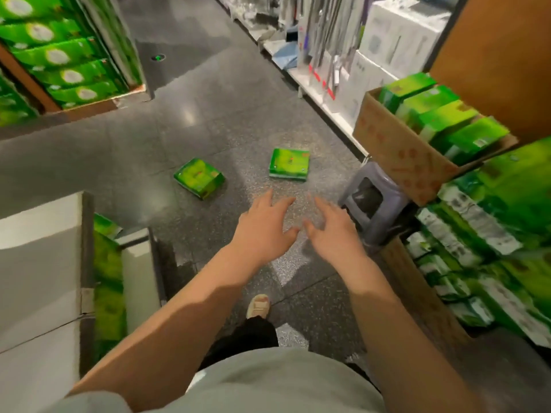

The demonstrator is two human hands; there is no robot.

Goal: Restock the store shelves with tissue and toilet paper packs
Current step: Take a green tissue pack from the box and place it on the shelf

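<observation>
Two green tissue packs lie on the dark floor: one tilted pack (199, 177) at the left and one flat pack (289, 164) further right. My left hand (264, 225) and my right hand (334, 229) reach forward side by side above the floor, fingers spread, holding nothing. Both hands are short of the packs and touch neither. A cardboard box (396, 156) with several green packs (441, 120) rests on a grey plastic stool (371, 204) at the right.
Shelves with green packs (489, 234) stand at the right and at the upper left (59, 58). A white shelf unit (38, 263) is close at my left. A far shelf (328, 64) holds white boxes. My foot (258, 305) is on the floor below my hands.
</observation>
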